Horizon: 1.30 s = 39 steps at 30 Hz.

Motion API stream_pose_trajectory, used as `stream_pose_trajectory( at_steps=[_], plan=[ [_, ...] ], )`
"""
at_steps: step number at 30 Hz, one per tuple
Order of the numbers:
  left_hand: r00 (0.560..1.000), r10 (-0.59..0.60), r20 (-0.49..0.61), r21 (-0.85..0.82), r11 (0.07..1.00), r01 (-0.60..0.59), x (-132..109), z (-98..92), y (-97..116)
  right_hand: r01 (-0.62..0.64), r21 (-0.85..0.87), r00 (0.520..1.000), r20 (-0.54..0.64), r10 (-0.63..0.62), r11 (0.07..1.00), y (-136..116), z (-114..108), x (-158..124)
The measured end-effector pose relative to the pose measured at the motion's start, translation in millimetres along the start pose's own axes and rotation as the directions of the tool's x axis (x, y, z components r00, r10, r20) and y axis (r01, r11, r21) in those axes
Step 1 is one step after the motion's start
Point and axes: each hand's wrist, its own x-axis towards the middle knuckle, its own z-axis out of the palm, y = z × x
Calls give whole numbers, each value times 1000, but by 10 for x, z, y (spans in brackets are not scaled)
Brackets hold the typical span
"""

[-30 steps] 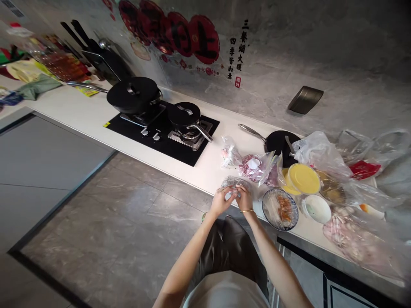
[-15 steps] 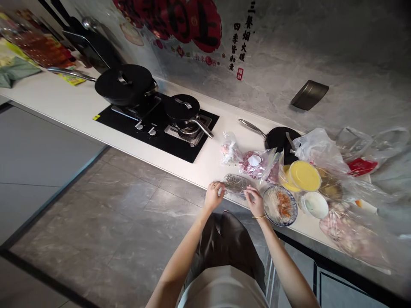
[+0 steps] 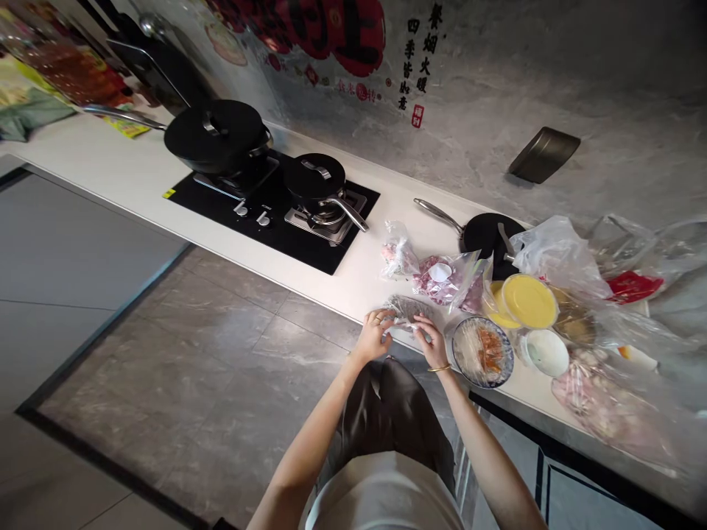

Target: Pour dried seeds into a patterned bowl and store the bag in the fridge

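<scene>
At the counter's front edge lies a clear plastic bag (image 3: 409, 306) with dark greyish food inside. My left hand (image 3: 375, 336) pinches the bag's near edge on its left side. A short way to the right, my right hand (image 3: 430, 340) grips the same edge, which is drawn into a whitish twisted strip between the fingers. Just right of that hand sits a blue-rimmed plate (image 3: 482, 352) under cling film, with orange-red food on it. Behind the bag lie a bag of reddish meat (image 3: 440, 278) and a smaller knotted bag (image 3: 398, 254).
A lidded wok (image 3: 215, 136) and a lidded saucepan (image 3: 314, 179) stand on the black hob (image 3: 265, 235), the saucepan's handle pointing toward the front right. Yellow-lidded tubs (image 3: 530, 302), a white bowl (image 3: 545, 352), a frying pan (image 3: 489, 234) and a bag of pale pink meat (image 3: 610, 408) crowd the right.
My hands have come closer together, the right one moving left. The bag's near edge is now gathered into a strip between them. The view has shifted slightly.
</scene>
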Motion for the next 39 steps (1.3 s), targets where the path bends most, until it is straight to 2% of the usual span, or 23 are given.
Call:
stream_pose_trajectory(
  at_steps=[2,5,7,9,11,13,15,17,19,21,22,24,25,27,29,30,33,35,37,39],
  plan=[
    [998,-37,-55,9,999,38,63,59,10,-43,58,996,-77,48,997,-56,-20,64],
    [964,-182,-192,-64,983,173,158,86,-1,-39,45,987,-153,45,998,-133,-79,180],
    [957,-208,-202,-150,972,180,189,53,-10,33,-31,996,-85,-36,999,-169,-108,241],
    [980,-147,-131,-215,970,117,189,12,-6,117,-128,992,58,-111,985,-184,-97,273],
    [994,-90,-61,-238,969,73,167,-14,0,168,-215,977,166,-133,962,-175,-55,272],
    [992,-114,-58,-230,968,98,132,-17,-15,175,-275,974,190,-125,945,-145,-17,244],
    [980,-183,-82,-235,959,160,91,-3,-54,150,-272,981,160,-108,951,-106,-11,198],
    [964,-248,-94,-253,943,218,53,22,-91,78,-201,995,80,-63,977,-71,-31,149],
    [951,-296,-91,-231,935,269,27,53,-92,-54,-33,998,-40,53,998,-47,-55,108],
    [943,-324,-71,-167,936,309,26,89,-53,-189,207,968,-123,218,960,-25,-61,79],
    [944,-325,-56,-140,939,315,40,107,-27,-228,303,953,-127,276,925,-14,-55,66],
    [941,-331,-63,-137,937,321,99,136,11,-244,384,948,-101,303,891,11,-26,36],
    [926,-365,-96,-167,923,346,145,141,14,-233,375,955,-88,284,897,23,-5,19],
    [852,-494,-170,-268,856,443,261,115,-16,-198,325,971,-67,231,925,46,54,-15],
    [773,-604,-193,-357,777,518,390,33,-76,-153,263,983,-55,173,953,67,135,-23],
    [767,-616,-183,-377,764,524,452,-29,-107,-119,213,990,-55,133,970,79,180,-8],
    [825,-539,-172,-354,815,459,592,-264,-177,0,18,998,-68,1,1000,109,326,132],
    [843,-505,-184,-335,839,429,635,-439,-227,53,-51,997,-51,-56,997,87,427,280],
    [849,-494,-189,-368,837,405,619,-624,-324,91,-112,996,-8,-92,990,-22,541,414],
    [854,-484,-189,-453,815,362,514,-833,-504,103,-233,994,-4,-107,967,-247,688,478]
  ],
)
